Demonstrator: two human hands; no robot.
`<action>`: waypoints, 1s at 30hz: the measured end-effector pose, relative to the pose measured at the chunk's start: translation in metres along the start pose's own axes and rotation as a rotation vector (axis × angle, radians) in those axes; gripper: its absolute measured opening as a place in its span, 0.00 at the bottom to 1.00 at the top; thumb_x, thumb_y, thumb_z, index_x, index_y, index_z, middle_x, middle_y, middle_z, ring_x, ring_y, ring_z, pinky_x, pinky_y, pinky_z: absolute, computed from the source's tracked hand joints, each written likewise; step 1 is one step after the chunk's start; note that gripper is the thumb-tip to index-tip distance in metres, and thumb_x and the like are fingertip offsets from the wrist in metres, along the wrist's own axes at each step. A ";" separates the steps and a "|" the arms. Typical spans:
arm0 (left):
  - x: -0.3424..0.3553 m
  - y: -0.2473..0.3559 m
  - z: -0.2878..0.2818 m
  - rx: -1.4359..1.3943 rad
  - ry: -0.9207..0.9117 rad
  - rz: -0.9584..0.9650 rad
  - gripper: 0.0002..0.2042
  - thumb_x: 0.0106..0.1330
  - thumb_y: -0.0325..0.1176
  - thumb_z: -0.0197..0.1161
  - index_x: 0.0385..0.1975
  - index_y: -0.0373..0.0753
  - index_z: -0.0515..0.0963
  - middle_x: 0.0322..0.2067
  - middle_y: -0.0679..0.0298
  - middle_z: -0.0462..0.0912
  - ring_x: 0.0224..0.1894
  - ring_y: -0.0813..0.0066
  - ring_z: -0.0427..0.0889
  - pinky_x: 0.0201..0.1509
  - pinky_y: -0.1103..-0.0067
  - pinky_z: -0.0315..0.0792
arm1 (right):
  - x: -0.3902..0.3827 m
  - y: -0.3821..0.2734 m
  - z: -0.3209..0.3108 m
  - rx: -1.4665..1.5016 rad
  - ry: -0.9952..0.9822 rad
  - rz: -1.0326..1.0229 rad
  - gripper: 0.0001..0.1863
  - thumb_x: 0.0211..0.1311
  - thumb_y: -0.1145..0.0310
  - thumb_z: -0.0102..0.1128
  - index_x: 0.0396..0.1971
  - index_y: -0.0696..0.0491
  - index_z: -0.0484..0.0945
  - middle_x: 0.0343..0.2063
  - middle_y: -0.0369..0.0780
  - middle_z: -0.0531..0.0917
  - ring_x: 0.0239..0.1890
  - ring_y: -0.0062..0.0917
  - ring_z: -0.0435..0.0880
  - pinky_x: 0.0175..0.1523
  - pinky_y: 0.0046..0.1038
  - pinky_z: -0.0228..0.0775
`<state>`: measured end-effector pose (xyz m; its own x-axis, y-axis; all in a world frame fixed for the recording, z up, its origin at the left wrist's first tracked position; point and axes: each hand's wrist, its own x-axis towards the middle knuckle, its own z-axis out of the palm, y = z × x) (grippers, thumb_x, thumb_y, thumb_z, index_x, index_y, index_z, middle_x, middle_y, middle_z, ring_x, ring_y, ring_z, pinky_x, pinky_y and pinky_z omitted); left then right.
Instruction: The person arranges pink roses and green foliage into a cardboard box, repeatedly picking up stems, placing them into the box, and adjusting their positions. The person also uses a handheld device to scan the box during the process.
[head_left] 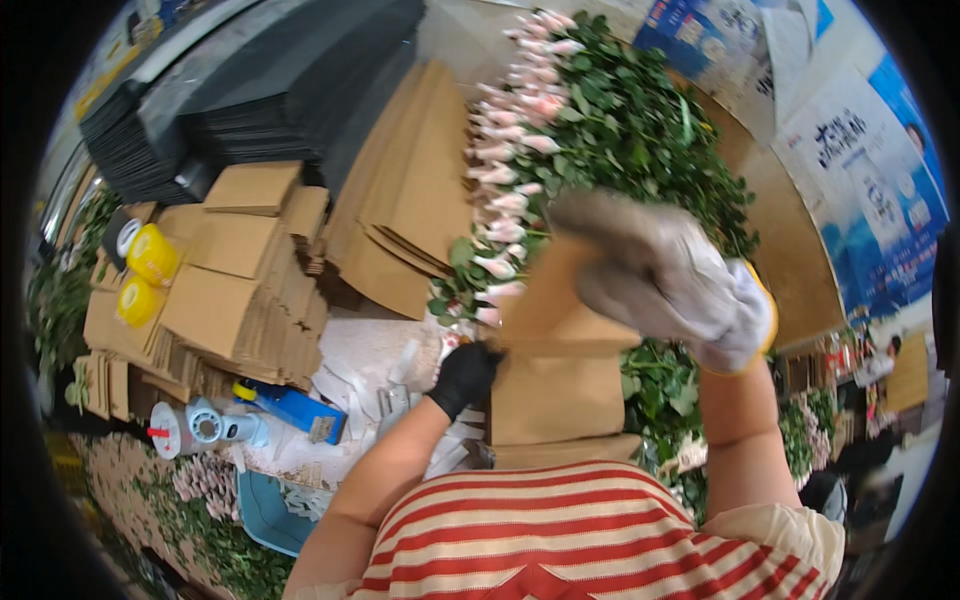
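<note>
In front of my body lies a folded brown cardboard sheet (560, 395), its far part tilted upward. At its left edge, beside the fold, my left hand (467, 380) in a black glove is closed on the cardboard. Above the sheet's far right part hovers my right hand (665, 275) in a whitish work glove with a yellow cuff. Motion smears its fingers, so their grip is unclear. Beyond the cardboard, a long row of pale pink roses (510, 150) lies with heads to the left and leafy green stems (640, 120) to the right.
Stacked cardboard pieces (225, 270) stand at the left, with yellow tape rolls (150, 255) on them. Nearby are a blue tape dispenser (300, 408), a light blue handheld fan (215, 425) and a lidded cup (172, 432). Black sheets (290, 95) are piled behind. A blue basin (270, 510) sits lower left.
</note>
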<state>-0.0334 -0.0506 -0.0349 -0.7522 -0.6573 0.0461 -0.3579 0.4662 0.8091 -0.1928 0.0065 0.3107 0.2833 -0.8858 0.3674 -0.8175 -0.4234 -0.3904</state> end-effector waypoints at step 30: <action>-0.034 0.116 -0.073 -0.288 -0.580 0.169 0.21 0.59 0.31 0.69 0.53 0.35 0.77 0.51 0.48 0.80 0.52 0.53 0.80 0.58 0.65 0.74 | -0.166 0.046 0.142 0.571 -0.309 1.207 0.21 0.58 0.51 0.63 0.29 0.57 0.83 0.20 0.43 0.83 0.21 0.30 0.82 0.28 0.33 0.74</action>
<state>-0.0087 -0.0173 0.1007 -0.9893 -0.1270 -0.0717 -0.1078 0.3055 0.9461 -0.2066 0.1066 0.1120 -0.2904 -0.7307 -0.6178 -0.3370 0.6824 -0.6487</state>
